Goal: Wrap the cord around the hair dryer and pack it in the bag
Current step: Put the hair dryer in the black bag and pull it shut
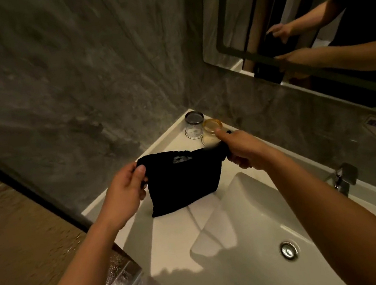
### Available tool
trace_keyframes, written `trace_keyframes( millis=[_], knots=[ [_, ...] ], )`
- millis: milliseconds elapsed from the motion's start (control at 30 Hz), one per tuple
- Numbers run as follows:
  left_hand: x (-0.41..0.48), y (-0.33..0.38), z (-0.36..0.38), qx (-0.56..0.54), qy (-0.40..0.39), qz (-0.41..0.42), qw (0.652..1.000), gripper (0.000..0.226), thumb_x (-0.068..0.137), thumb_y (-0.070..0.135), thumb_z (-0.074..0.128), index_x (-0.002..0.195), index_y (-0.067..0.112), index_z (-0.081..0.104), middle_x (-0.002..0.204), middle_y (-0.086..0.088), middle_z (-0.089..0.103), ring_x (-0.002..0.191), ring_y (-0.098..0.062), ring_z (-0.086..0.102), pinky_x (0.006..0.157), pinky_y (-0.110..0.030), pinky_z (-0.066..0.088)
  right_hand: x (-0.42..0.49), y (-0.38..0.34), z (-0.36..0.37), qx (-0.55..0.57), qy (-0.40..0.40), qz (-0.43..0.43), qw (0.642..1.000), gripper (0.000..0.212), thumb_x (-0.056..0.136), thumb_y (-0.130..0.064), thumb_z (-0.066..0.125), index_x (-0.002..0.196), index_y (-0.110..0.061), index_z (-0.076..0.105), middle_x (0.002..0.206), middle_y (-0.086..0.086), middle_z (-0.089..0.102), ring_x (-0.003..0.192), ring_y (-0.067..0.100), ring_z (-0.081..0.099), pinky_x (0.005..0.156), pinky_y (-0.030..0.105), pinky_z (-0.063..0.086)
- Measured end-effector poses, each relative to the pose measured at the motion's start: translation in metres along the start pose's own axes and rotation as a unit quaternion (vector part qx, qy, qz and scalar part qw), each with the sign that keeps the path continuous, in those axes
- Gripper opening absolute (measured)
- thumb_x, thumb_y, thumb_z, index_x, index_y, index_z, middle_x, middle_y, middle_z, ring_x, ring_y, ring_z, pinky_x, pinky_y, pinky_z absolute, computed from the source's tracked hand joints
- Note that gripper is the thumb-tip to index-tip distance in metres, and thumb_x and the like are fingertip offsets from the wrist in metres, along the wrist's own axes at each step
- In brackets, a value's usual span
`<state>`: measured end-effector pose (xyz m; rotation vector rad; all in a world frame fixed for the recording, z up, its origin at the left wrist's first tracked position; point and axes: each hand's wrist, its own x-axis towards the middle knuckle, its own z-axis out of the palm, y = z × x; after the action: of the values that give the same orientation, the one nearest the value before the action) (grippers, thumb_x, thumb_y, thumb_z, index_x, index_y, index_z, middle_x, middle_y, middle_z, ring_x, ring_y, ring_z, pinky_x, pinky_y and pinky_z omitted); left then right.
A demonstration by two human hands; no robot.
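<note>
A black cloth bag (181,183) hangs just above the white countertop (173,239), left of the sink basin, its lower edge touching the surface. My left hand (125,190) pinches the bag's top left corner. At the top right corner, my right hand (242,148) grips the gathered fabric. The bag's mouth is slightly apart, and a small grey part shows inside near the top. The hair dryer and its cord are hidden apart from that; I cannot tell what the grey part is.
A clear glass (194,126) and an amber glass (212,130) stand in the back corner of the counter. The basin drain (288,250) and a chrome tap (342,178) lie to the right. A mirror (297,12) hangs above. Stone walls close the left side.
</note>
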<state>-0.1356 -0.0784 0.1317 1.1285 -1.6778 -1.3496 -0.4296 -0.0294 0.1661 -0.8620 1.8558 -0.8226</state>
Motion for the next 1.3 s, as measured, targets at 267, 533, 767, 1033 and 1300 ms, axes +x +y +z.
trace_keyframes(
  millis=[267, 533, 767, 1033, 1300],
  knots=[
    [-0.012, 0.025, -0.041, 0.241, -0.008, -0.005, 0.970, 0.034, 0.104, 0.027, 0.043, 0.085, 0.011, 0.067, 0.076, 0.001, 0.066, 0.070, -0.011, 0.061, 0.063, -0.022, 0.044, -0.029, -0.008, -0.007, -0.159, -0.009, -0.111, 0.981, 0.056, 0.105, -0.054, 0.035, 0.068, -0.016, 0.055, 0.046, -0.005, 0.053, 0.047, 0.011, 0.042, 0.051, 0.026, 0.034],
    [-0.025, 0.015, -0.034, 0.221, 0.102, -0.026, 0.970, 0.044, 0.099, 0.031, 0.050, 0.070, -0.002, 0.055, 0.063, -0.024, 0.053, 0.057, -0.022, 0.048, 0.056, -0.035, 0.034, -0.029, 0.025, -0.017, -0.240, -0.042, -0.174, 0.954, 0.105, 0.073, -0.097, 0.021, 0.090, -0.008, 0.075, 0.076, 0.007, 0.068, 0.078, 0.025, 0.065, 0.088, 0.048, 0.054],
    [-0.038, 0.010, -0.035, 0.204, 0.111, 0.001, 0.973, 0.046, 0.099, 0.031, 0.053, 0.070, -0.003, 0.047, 0.057, -0.004, 0.037, 0.053, -0.016, 0.037, 0.053, -0.033, 0.028, -0.047, 0.042, -0.032, -0.162, -0.061, -0.213, 0.962, 0.053, 0.096, -0.051, 0.046, 0.105, -0.008, 0.076, 0.082, 0.007, 0.066, 0.070, 0.007, 0.056, 0.067, 0.028, 0.045],
    [-0.048, 0.005, -0.036, 0.186, 0.087, 0.011, 0.979, 0.044, 0.100, 0.032, 0.054, 0.064, 0.008, 0.047, 0.051, 0.006, 0.037, 0.047, -0.006, 0.035, 0.054, -0.032, 0.029, -0.054, 0.042, -0.038, -0.241, 0.007, -0.256, 0.936, 0.029, 0.102, -0.032, 0.054, 0.080, -0.025, 0.071, 0.072, -0.008, 0.066, 0.061, -0.002, 0.059, 0.057, 0.018, 0.041],
    [-0.046, 0.008, -0.032, 0.151, 0.091, 0.008, 0.984, 0.042, 0.101, 0.033, 0.052, 0.070, 0.004, 0.052, 0.061, -0.011, 0.048, 0.051, -0.005, 0.042, 0.057, -0.031, 0.036, -0.057, 0.043, -0.037, -0.162, -0.050, -0.240, 0.956, 0.021, 0.102, -0.019, 0.055, 0.092, -0.007, 0.069, 0.068, -0.024, 0.066, 0.065, -0.003, 0.058, 0.066, 0.023, 0.043]
  ],
)
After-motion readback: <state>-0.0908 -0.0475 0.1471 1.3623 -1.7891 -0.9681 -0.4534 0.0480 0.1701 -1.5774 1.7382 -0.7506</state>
